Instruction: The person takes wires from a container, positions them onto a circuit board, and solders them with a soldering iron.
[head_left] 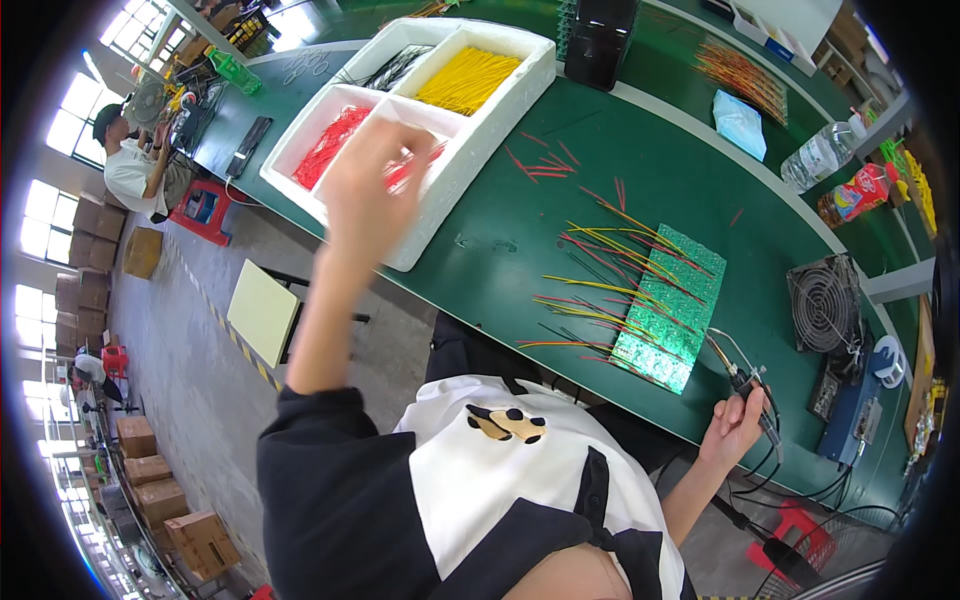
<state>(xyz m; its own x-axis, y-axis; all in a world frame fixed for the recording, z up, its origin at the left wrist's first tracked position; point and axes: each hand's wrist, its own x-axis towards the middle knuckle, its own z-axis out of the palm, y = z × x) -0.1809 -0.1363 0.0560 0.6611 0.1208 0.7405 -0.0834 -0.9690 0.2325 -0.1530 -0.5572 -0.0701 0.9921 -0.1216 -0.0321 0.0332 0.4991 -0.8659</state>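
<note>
The left hand (375, 185), blurred and with its fingers bent, is raised above the front compartments of a white foam box (500, 125) at the back left of the dark green table (480, 270); whether it pinches anything, I cannot tell. The box's four compartments hold thin red wires (330, 145) at front left, more red ones at front right partly hidden by the hand, bright yellow wires (470, 80) at back right and dark wires (392, 70) at back left. The right hand (735, 430) is closed around a black-handled soldering iron (742, 382), its slim metal tip pointing up and left, near the lower right edge of a shiny green rectangular circuit board (680, 310). The board lies flat on the table, with red, yellow and black wires (580, 283) fanning out from it to the left. Loose short red wires (548, 170) lie between box and board. To the right stand a dark square fan with a round grille (823, 305) and a blue box-shaped unit (845, 425) beside a white spool (887, 362).
</note>
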